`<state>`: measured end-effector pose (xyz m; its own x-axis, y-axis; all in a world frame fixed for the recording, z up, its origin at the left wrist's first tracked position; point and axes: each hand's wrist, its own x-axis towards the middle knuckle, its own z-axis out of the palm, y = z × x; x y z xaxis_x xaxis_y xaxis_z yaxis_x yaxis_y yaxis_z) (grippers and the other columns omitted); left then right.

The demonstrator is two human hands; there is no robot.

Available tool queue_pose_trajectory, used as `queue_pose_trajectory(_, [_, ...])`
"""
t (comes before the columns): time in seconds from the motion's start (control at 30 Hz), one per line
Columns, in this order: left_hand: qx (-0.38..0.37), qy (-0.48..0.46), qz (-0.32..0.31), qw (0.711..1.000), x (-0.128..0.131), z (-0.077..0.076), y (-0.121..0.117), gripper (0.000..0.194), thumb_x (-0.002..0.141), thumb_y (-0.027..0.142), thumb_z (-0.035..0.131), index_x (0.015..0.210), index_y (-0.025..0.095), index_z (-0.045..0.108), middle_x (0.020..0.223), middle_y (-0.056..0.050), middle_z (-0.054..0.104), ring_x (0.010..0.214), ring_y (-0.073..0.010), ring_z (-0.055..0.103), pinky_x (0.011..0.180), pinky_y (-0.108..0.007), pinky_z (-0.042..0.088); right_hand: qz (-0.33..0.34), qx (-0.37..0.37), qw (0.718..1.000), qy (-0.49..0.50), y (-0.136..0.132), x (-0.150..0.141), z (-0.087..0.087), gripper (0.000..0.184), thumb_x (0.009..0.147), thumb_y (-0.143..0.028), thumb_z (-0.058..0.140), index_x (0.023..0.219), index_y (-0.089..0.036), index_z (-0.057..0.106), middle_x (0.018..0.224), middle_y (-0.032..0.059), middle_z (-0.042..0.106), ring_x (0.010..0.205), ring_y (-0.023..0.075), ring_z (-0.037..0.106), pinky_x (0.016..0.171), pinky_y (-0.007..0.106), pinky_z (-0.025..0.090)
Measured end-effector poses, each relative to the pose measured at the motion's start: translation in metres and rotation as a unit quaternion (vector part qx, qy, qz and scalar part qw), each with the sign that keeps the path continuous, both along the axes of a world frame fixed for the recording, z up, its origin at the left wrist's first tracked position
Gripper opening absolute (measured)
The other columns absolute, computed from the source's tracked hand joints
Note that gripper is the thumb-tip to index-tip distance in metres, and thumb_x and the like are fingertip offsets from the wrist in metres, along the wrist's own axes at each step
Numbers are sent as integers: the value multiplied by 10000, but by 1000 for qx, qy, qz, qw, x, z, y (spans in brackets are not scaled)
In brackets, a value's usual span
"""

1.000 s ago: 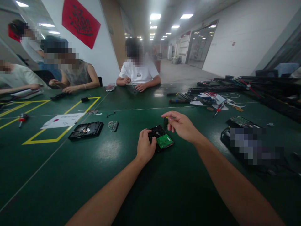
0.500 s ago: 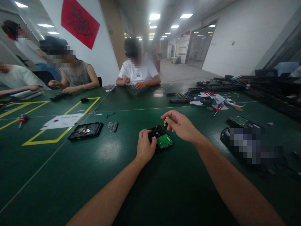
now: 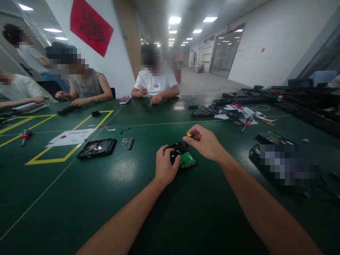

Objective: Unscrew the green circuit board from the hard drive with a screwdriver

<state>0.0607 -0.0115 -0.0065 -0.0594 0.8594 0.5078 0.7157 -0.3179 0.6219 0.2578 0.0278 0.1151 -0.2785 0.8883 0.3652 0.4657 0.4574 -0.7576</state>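
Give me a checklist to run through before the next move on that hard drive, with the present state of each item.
1. Drive steadied: ok. The left hand rests on the hard drive.
2. Tool in hand: ok. The right hand pinches the yellow-topped tool.
3. Tool tip touching the drive: cannot tell. It is too small and dark to make out.
4. Green circuit board facing up: ok. The left thumb is over its edge.
5. Hands apart from each other: ok. A gap shows between them.
6. Other parts apart from the drive: ok. The black casing and loose circuit board lie to its left.
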Motion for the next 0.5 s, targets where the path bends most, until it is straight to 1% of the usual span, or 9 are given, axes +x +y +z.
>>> queue_pose_trajectory(0.13, [20,39,-71,997,3,8,-4,231,913,372,716,1106,253,672,1228,-98,655,1273,-317,548,1118,-538,451,12,-20,999,28,1,0,-2,260,918,-366,701,1141,-248,639,1120,68,698,664,142,629,589,305,522])
queue_pose_trajectory(0.2, [15,52,-109,993,4,11,-6,257,906,401,730,1111,256,675,1202,-91,675,1252,-316,563,1099,-527,464,27,-42,997,51,1,-1,-2,250,935,-317,665,1170,-248,618,1142,65,691,642,129,645,594,308,548])
queue_pose_trajectory(0.27, [7,61,-137,989,5,12,-7,314,898,432,741,1145,252,673,1221,-96,675,1235,-314,579,1077,-513,481,55,-59,994,71,-1,-4,-2,220,952,-291,628,1164,-241,609,1117,62,692,671,138,674,614,310,570])
queue_pose_trajectory(0.37, [-1,69,-149,986,4,12,-7,406,877,462,762,1197,238,651,1247,-109,666,1220,-316,593,1058,-503,497,79,-71,991,85,-3,-6,1,226,960,-320,634,1169,-235,615,1076,63,698,733,160,699,666,324,591])
queue_pose_trajectory(0.43, [-3,74,-147,986,4,11,-7,460,857,475,779,1218,232,634,1247,-113,662,1216,-322,597,1053,-508,502,73,-67,993,67,-4,-6,3,229,962,-385,651,1134,-233,642,1031,58,701,726,162,690,672,326,584])
queue_pose_trajectory(0.5, [-2,80,-149,986,4,9,-6,503,832,488,799,1227,231,623,1248,-112,659,1213,-326,598,1052,-513,504,61,-55,996,40,-4,-5,6,230,968,-438,646,1064,-230,666,957,44,698,696,157,667,645,314,557])
